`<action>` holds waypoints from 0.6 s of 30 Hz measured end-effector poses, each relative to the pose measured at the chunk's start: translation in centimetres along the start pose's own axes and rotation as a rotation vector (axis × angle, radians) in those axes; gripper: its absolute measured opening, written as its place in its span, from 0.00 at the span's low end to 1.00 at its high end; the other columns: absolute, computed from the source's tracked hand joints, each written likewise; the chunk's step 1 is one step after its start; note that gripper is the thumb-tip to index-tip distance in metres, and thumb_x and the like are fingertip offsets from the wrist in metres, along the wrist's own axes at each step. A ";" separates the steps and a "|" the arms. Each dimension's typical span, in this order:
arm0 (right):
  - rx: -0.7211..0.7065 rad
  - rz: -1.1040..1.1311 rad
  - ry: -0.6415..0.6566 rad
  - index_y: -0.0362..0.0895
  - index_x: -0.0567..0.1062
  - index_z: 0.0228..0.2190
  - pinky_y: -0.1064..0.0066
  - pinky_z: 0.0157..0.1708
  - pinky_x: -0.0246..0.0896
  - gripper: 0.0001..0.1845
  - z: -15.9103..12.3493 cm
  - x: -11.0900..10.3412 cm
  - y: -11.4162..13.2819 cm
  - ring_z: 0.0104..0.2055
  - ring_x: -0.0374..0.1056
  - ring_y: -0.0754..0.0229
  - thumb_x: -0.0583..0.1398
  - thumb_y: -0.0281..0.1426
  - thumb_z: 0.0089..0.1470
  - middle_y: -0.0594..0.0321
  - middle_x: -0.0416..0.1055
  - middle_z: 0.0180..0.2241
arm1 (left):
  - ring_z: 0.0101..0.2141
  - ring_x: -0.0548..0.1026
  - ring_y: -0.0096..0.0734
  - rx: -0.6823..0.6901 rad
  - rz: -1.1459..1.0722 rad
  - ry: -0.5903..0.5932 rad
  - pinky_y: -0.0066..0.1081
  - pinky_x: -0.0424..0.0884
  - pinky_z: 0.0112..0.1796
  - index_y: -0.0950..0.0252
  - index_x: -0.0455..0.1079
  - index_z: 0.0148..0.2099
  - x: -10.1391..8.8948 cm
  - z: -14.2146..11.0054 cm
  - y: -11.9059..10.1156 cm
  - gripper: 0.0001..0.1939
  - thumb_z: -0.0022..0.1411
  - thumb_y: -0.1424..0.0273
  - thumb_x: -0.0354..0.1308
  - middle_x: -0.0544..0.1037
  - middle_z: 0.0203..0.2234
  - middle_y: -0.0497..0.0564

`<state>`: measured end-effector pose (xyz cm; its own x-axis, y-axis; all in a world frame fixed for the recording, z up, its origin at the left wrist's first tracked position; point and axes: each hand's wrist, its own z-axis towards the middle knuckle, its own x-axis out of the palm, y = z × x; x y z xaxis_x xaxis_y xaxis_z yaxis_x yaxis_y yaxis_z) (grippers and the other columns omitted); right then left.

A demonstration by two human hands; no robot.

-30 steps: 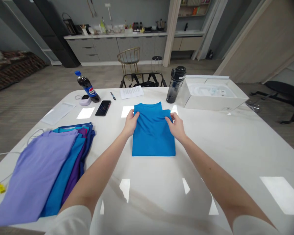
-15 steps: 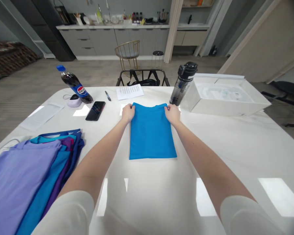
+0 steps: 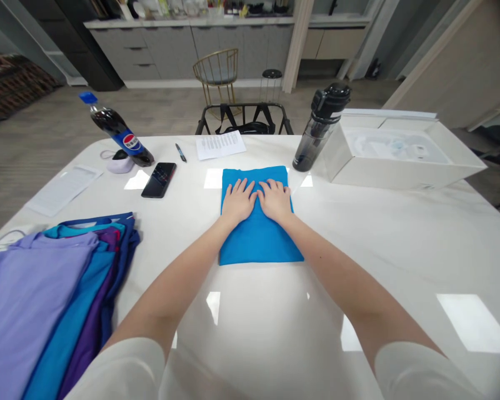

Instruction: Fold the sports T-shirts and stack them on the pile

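Note:
A blue garment (image 3: 256, 241), folded into a neat rectangle, lies flat on the white table (image 3: 266, 333) in front of me. On its upper left part rests my left hand (image 3: 238, 201), palm down with the fingers spread. My right hand (image 3: 275, 199) lies the same way on the upper right part, its fingertips close to those of the left. Neither hand grips the cloth. At the left is a pile of clothes with a lavender shirt (image 3: 37, 289) on top; blue, purple and navy garments (image 3: 120, 261) show beneath it.
Behind the garment are a sheet of paper (image 3: 220, 145), a pen (image 3: 180, 153) and a phone (image 3: 159, 180). A cola bottle (image 3: 123, 133) stands at the back left. On the right are a dark water bottle (image 3: 316, 133) and an open white box (image 3: 404, 172).
Both hands have let go of the garment's far corners. They have moved inward and now lie flat on the cloth. The view has tilted slightly down.

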<state>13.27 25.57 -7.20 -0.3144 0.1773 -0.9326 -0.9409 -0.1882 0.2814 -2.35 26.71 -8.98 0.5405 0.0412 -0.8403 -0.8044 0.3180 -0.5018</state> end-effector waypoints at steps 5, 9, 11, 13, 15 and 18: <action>0.077 -0.020 0.146 0.52 0.59 0.69 0.36 0.68 0.33 0.32 -1.8 0.1 -2.0 0.73 0.44 0.43 0.43 0.47 0.71 0.58 0.49 0.73 | 0.70 0.52 0.56 -0.013 0.071 0.042 0.58 0.42 0.68 0.57 0.62 0.71 -0.9 -1.2 0.8 0.30 0.71 0.55 0.50 0.59 0.71 0.55; 0.079 -0.033 0.141 0.49 0.57 0.70 0.32 0.67 0.32 0.31 -4.5 -1.4 -1.2 0.74 0.40 0.42 0.43 0.44 0.71 0.55 0.46 0.73 | 0.71 0.53 0.50 0.108 0.057 0.028 0.53 0.45 0.69 0.66 0.60 0.71 -2.0 -4.2 -1.4 0.28 0.74 0.63 0.45 0.57 0.71 0.61; 0.008 -0.011 0.126 0.49 0.57 0.70 0.35 0.68 0.34 0.30 -6.8 -1.8 0.1 0.74 0.41 0.45 0.42 0.40 0.71 0.56 0.47 0.73 | 0.70 0.56 0.47 0.139 0.030 0.053 0.52 0.50 0.68 0.64 0.59 0.72 -1.8 -6.6 -3.0 0.27 0.75 0.65 0.42 0.58 0.70 0.60; -0.037 0.001 0.127 0.48 0.58 0.70 0.38 0.69 0.35 0.30 -9.3 -1.9 1.3 0.74 0.43 0.47 0.42 0.37 0.71 0.56 0.49 0.72 | 0.69 0.58 0.45 0.137 0.023 0.076 0.52 0.52 0.67 0.61 0.60 0.71 -1.3 -9.2 -4.1 0.27 0.75 0.65 0.41 0.61 0.69 0.58; -0.029 -0.018 0.132 0.48 0.58 0.70 0.40 0.69 0.34 0.30 -11.5 -1.9 1.9 0.74 0.44 0.47 0.42 0.38 0.71 0.56 0.50 0.72 | 0.69 0.58 0.46 0.133 0.059 0.075 0.54 0.50 0.68 0.58 0.61 0.71 -1.0 -11.3 -4.6 0.26 0.75 0.64 0.43 0.62 0.69 0.56; 0.017 -0.066 0.151 0.50 0.57 0.70 0.39 0.69 0.35 0.31 -13.6 -2.1 1.6 0.74 0.42 0.45 0.44 0.44 0.71 0.58 0.48 0.73 | 0.71 0.54 0.49 0.117 0.155 0.091 0.55 0.46 0.68 0.54 0.60 0.71 -1.4 -13.6 -4.4 0.27 0.74 0.57 0.46 0.58 0.71 0.54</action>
<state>14.12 11.80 -7.84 -0.2307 0.0415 -0.9721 -0.9613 -0.1642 0.2212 -2.93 12.41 -8.37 0.3841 0.0144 -0.9232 -0.8390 0.4228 -0.3425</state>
